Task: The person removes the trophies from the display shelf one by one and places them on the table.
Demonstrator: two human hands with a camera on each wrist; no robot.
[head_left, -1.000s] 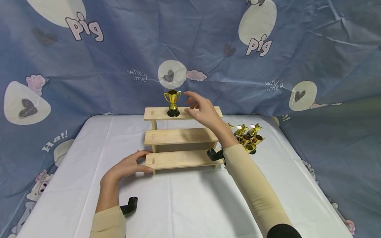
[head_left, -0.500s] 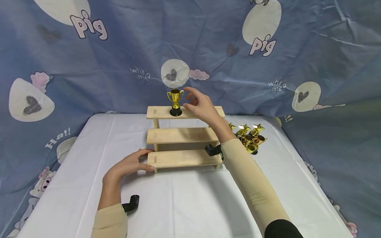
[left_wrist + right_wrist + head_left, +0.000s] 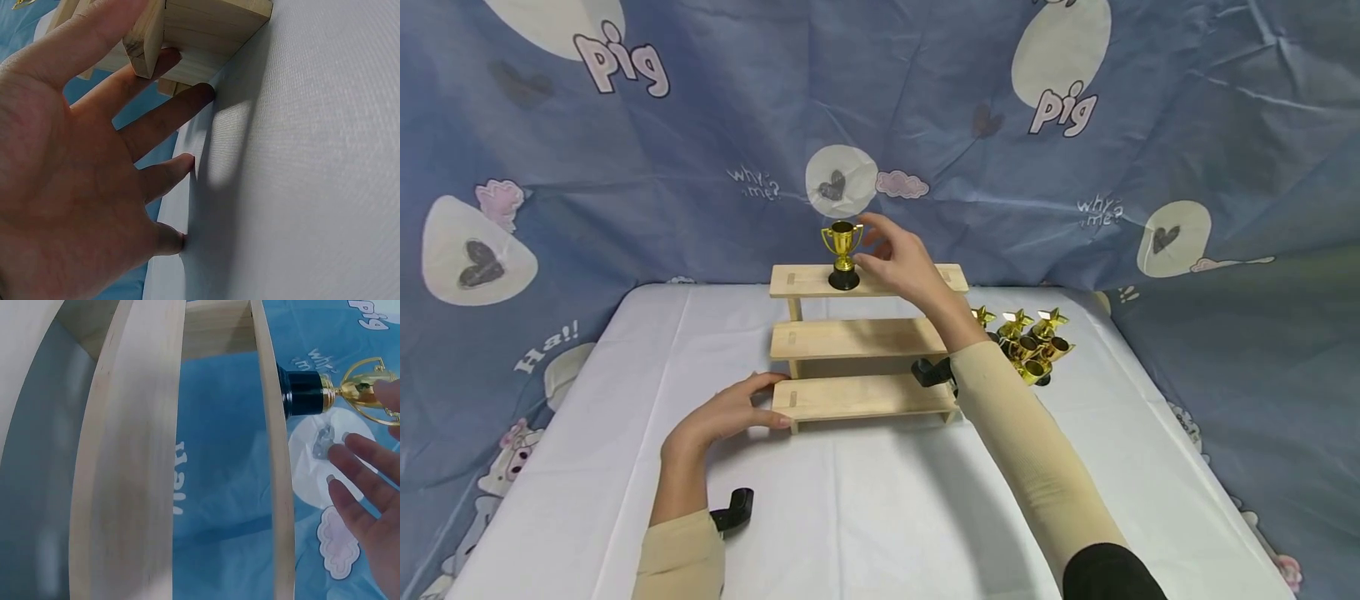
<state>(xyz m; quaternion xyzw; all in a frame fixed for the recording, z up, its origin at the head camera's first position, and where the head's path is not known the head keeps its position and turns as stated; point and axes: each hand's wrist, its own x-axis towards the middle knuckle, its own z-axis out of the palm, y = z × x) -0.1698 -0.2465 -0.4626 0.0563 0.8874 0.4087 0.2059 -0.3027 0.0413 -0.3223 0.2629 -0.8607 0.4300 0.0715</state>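
A small gold trophy cup (image 3: 843,242) with two handles and a black base stands upright on the top step of a three-step wooden display stand (image 3: 857,398). My right hand (image 3: 898,258) is at the cup's right side, thumb and index finger spread apart. Its thumb overlaps the cup in the right wrist view, where the black base (image 3: 305,392) shows at the step's edge. At the left end of the bottom step, my left hand (image 3: 722,414) holds the stand between thumb and index finger. Its other fingers (image 3: 165,125) spread out in the left wrist view.
Several gold trophies (image 3: 1026,346), some topped with stars, stand close together right of the stand, partly hidden behind the right forearm. A white cloth (image 3: 820,508) covers the table. A blue printed curtain (image 3: 700,125) hangs behind and along both sides.
My right hand has moved left, closing the gap to the trophy cup. The cup keeps its place on the top step. My left hand stays on the stand; the view shifts slightly.
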